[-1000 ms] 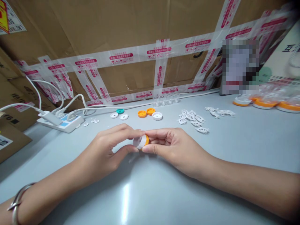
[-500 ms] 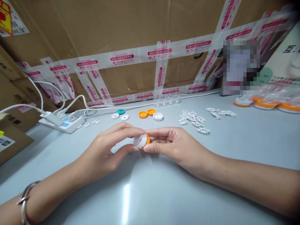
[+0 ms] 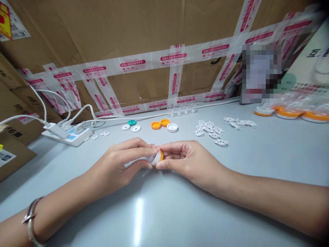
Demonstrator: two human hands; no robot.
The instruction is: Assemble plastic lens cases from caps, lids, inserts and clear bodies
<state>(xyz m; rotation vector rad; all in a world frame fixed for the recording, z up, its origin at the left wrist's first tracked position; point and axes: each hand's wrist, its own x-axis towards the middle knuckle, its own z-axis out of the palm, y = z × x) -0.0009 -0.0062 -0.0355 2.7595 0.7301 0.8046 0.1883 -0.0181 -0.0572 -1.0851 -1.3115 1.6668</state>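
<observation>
Orange cap [image 3: 160, 156], a white disc [image 3: 153, 159] pressed onto it, is pinched between left hand [image 3: 120, 164] and right hand [image 3: 191, 161] just above the surface [image 3: 169, 212]; joining seems nearly done, spare caps [image 3: 155, 125] left lying behind.

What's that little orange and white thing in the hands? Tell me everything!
The round cap is small, looks like plastic, with a white face and an orange rim. It is tilted on edge, pinched between the fingertips of the left hand and right hand, over the grey table. Fingers hide most of it.
</observation>
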